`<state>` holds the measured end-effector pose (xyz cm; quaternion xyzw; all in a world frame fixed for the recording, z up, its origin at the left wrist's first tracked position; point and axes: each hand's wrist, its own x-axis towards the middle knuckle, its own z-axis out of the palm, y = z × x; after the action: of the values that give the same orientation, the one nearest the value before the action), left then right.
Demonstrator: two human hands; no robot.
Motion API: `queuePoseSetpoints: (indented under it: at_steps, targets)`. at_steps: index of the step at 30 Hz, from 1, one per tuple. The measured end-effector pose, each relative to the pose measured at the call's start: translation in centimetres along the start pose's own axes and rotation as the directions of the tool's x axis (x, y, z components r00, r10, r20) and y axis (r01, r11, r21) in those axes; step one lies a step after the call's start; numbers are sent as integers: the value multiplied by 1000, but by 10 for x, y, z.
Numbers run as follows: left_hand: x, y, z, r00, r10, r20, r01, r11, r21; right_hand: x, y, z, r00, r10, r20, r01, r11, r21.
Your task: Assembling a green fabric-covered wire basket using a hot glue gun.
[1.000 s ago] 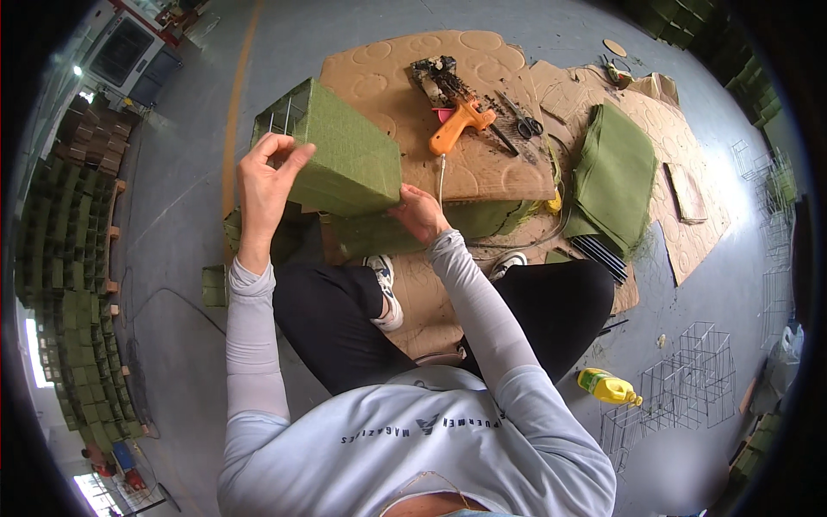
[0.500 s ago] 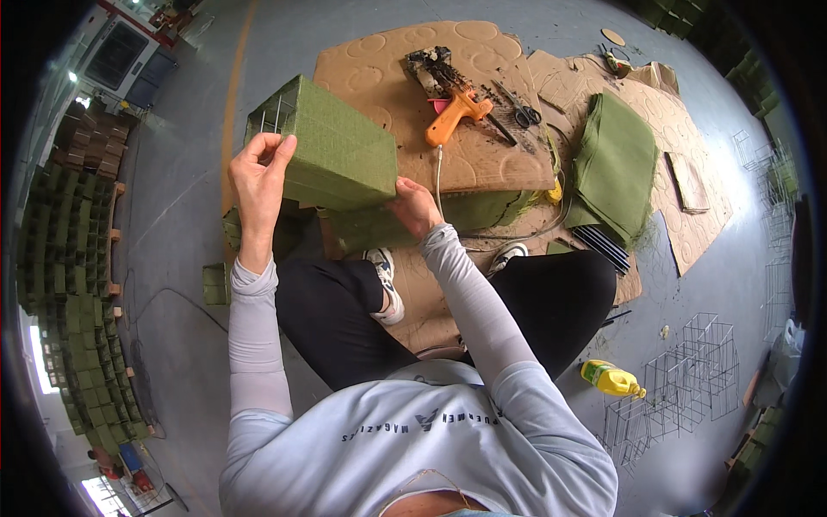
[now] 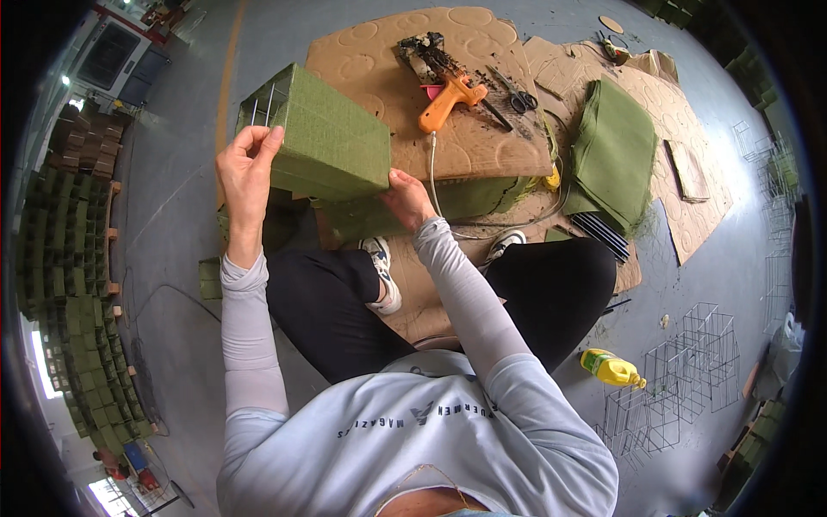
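A long box covered in green fabric hangs tilted between my two hands, its wire frame showing at the open left end. My left hand pinches the fabric edge at that open end, thumb on the outer face. Closed on the lower right corner is my right hand, its fingers partly hidden beneath the box. Beyond the box, an orange glue gun lies on a cardboard sheet, with black-handled scissors just right of it.
A stack of green fabric sheets lies to the right, near several dark rods. Bare wire frames and a yellow bottle stand or lie on the floor at lower right. Stacked green boxes line the far left.
The view has shifted a little, so most things sit slightly higher and further left. Both hands keep their grip on the box, which looks much the same in tilt.
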<state>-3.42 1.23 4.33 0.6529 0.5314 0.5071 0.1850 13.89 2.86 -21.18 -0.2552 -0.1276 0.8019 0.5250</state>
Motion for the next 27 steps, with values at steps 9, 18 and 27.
queuePoseSetpoints:
  at_steps: [9,18,27]
  targets:
    - [-14,25,3,964,240,117,-264,918,295,-6,12,-10,999,-41,1,41,986,160]
    - [-11,31,15,925,363,113,-378,851,365,-6,19,-4,997,-70,-45,76,983,166]
    - [-5,25,17,969,198,149,-221,962,158,-6,24,-10,989,-99,-106,112,986,121]
